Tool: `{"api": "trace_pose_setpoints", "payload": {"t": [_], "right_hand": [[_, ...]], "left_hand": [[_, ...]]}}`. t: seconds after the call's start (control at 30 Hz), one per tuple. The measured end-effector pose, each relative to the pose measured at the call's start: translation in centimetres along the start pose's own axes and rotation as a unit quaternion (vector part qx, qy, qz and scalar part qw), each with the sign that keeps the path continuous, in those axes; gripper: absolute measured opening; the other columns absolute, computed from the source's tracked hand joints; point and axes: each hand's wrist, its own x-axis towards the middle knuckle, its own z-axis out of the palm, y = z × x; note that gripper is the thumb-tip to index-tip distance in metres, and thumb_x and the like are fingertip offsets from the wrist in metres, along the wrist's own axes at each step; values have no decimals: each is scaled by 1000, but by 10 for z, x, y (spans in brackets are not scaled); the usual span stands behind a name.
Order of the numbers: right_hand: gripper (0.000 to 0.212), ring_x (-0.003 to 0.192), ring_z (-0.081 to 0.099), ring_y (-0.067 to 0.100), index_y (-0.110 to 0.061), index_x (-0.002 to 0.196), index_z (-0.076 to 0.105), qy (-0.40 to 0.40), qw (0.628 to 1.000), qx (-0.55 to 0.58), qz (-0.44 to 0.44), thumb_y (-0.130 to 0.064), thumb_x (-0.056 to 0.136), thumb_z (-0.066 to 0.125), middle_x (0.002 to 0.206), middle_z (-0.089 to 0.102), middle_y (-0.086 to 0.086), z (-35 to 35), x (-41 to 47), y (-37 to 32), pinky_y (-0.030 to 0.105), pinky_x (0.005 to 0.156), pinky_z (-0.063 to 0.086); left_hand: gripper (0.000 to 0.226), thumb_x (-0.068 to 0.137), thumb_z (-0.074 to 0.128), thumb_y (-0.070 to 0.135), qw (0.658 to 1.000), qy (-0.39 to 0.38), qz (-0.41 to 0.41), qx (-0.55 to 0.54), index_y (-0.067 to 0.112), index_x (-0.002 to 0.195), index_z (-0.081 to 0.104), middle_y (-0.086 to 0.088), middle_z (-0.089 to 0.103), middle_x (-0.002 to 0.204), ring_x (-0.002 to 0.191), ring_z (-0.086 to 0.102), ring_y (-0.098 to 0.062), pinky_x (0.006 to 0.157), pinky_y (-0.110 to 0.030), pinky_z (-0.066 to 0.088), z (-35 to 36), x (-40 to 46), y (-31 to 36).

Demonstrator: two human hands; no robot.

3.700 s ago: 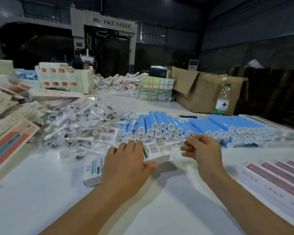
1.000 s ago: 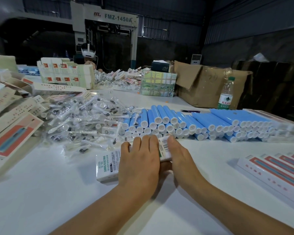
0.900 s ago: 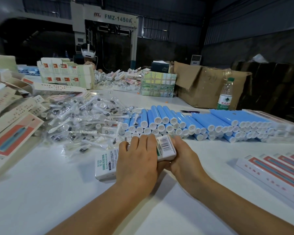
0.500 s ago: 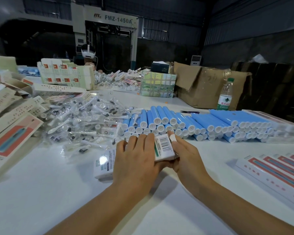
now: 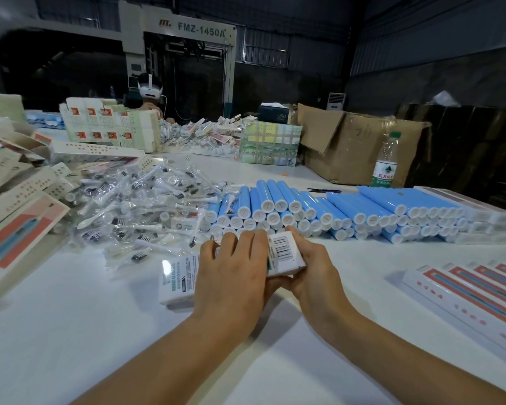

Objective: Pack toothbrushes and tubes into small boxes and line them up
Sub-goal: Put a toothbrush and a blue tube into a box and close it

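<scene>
A long white small box (image 5: pixel 178 277) with green print and a barcode lies across the white table (image 5: pixel 70 331) in front of me. My left hand (image 5: pixel 234 273) grips it over the top at its middle. My right hand (image 5: pixel 310 267) holds its right end, thumb on top next to the barcode, and that end is raised a little off the table. Behind the box lies a stack of blue tubes (image 5: pixel 319 211) with white caps. To their left spreads a heap of bagged toothbrush heads (image 5: pixel 135 211).
Flat unfolded cartons (image 5: pixel 15 217) lie at the left, red-striped flat boxes (image 5: pixel 473 290) at the right edge. A water bottle (image 5: pixel 385 162), a cardboard box (image 5: pixel 360 144) and stacked packs (image 5: pixel 270 146) stand at the back. Another person (image 5: pixel 149 95) sits across the table.
My right hand came from beside the tubes to the box's right end and closed on it. That end has lifted slightly; my left hand stayed on the box.
</scene>
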Motion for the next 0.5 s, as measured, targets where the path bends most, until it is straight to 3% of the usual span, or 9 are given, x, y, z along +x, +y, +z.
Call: {"api": "trace_pose_setpoints", "payload": {"t": [0.1,0.17,0.27,0.33,0.43,0.5], "right_hand": [[41,94,67,11,-32,134,47,34,991,-128,-25,-14,98,39,109,69,0,-2,-1,3,32,82,56],[32,97,63,8,-32,121,60,81,972,-208,-80,-17,94,52,112,65,-4,-4,-1,2,33,88,54],[9,78,59,4,-26,89,65,144,949,-237,-150,-20,84,69,88,66,-5,-5,-5,-2,16,68,50],[7,72,61,5,-20,79,65,151,946,-238,-159,-18,83,71,76,68,-7,-4,-6,-2,15,60,49],[11,70,63,5,-18,73,67,158,944,-246,-151,-14,82,72,71,69,-8,-2,-4,0,19,62,50],[14,66,61,1,-19,71,67,158,944,-245,-151,-12,82,71,69,68,-11,-1,-3,0,13,59,46]], "left_hand": [[71,80,47,66,999,-44,-13,-3,12,126,53,-3,61,113,98,56,-25,81,-40,42,-3,1,-1],[72,81,39,66,999,-42,-27,-12,14,129,50,-1,59,117,102,54,-25,84,-39,38,-5,2,-3],[70,83,43,68,998,-50,-41,-2,20,135,39,3,52,124,111,47,-22,89,-37,31,-3,3,-6],[69,84,41,68,998,-53,-42,8,22,135,34,4,49,126,113,44,-21,89,-36,29,0,2,-7],[66,82,48,67,996,-61,-56,25,20,129,41,3,53,120,109,48,-23,87,-38,32,-1,4,-5],[65,74,63,64,996,-59,-58,40,16,117,54,-1,61,106,97,55,-25,80,-40,39,-3,5,-4]]}}
